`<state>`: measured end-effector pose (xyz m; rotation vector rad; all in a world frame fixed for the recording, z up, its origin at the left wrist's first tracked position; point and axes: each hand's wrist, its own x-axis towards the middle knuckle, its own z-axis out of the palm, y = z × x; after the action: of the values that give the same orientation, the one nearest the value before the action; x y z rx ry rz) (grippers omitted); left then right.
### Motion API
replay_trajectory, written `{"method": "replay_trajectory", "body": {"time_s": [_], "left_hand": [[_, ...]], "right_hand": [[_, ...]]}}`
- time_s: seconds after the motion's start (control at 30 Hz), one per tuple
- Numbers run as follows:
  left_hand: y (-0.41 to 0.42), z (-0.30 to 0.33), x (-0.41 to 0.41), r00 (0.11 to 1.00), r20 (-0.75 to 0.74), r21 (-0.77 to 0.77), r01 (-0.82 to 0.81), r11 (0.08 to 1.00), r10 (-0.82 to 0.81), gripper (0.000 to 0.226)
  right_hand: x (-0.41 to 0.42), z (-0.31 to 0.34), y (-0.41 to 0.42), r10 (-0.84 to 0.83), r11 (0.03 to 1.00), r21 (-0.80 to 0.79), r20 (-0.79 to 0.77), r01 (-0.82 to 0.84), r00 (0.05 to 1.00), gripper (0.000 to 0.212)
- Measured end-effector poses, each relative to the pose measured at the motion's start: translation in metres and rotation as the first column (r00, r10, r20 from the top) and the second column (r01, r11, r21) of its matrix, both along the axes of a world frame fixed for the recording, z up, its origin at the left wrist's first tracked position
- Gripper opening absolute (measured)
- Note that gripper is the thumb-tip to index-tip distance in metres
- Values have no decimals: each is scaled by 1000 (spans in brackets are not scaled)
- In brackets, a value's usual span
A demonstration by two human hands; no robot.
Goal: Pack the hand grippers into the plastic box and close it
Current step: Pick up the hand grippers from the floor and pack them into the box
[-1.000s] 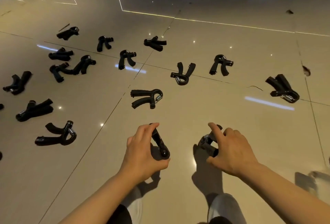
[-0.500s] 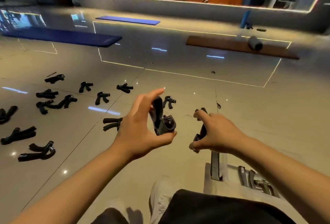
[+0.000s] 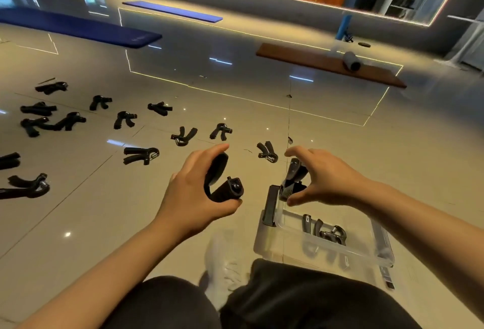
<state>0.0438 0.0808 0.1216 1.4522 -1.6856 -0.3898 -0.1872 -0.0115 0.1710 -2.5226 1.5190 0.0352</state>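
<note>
My left hand (image 3: 195, 192) grips a black hand gripper (image 3: 222, 183) in the air, left of the box. My right hand (image 3: 323, 178) holds a second black hand gripper (image 3: 292, 178) between thumb and fingers, just above the far left corner of the clear plastic box (image 3: 330, 246). The box stands open on the floor by my right knee, with a hand gripper (image 3: 327, 230) or two lying inside. A black latch (image 3: 269, 204) sits on its left end. Several more hand grippers (image 3: 140, 155) lie scattered over the floor to the left and ahead.
I am on a glossy tiled floor, my knees and a white shoe (image 3: 222, 268) at the bottom. Blue mats (image 3: 78, 28) lie far left, a brown mat (image 3: 330, 64) with a grey roller (image 3: 352, 60) far right.
Both hands lifted their hand grippers off the floor and swung right; the right hand now hovers over the box, which has come into full view.
</note>
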Motion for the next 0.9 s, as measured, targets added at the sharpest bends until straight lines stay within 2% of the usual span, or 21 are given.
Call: {"method": "replay_trajectory", "body": {"time_s": [0.1, 0.23, 0.3, 0.4, 0.53, 0.67, 0.73, 0.9], "left_hand": [[-10, -5, -13, 999, -46, 39, 17, 999, -16, 85], [-40, -26, -42, 994, 27, 129, 99, 987, -104, 89], [-60, -46, -59, 983, 70, 192, 156, 969, -172, 93], [-98, -82, -88, 944, 158, 285, 236, 929, -288, 95], [-154, -133, -114, 938, 102, 361, 275, 891, -331, 102], [-176, -167, -114, 853, 223, 399, 361, 843, -471, 99], [-182, -183, -111, 863, 209, 437, 338, 833, -460, 98], [-189, -200, -120, 905, 143, 474, 293, 830, -401, 93]], "right_hand": [[-18, 5, -5, -16, 998, 56, 32, 14, 999, 100], [-57, -24, -18, -112, 985, 147, 146, 90, 983, 101], [-85, -48, -30, -174, 976, 167, 214, 140, 961, 100], [-129, -95, -48, -238, 964, 172, 222, 202, 946, 104], [-172, -161, -66, -302, 949, 177, 259, 262, 917, 104], [-186, -211, -78, -424, 905, 201, 348, 375, 836, 101], [-189, -230, -77, -480, 877, 235, 394, 419, 784, 103], [-205, -241, -62, -458, 883, 276, 322, 381, 828, 104]]}}
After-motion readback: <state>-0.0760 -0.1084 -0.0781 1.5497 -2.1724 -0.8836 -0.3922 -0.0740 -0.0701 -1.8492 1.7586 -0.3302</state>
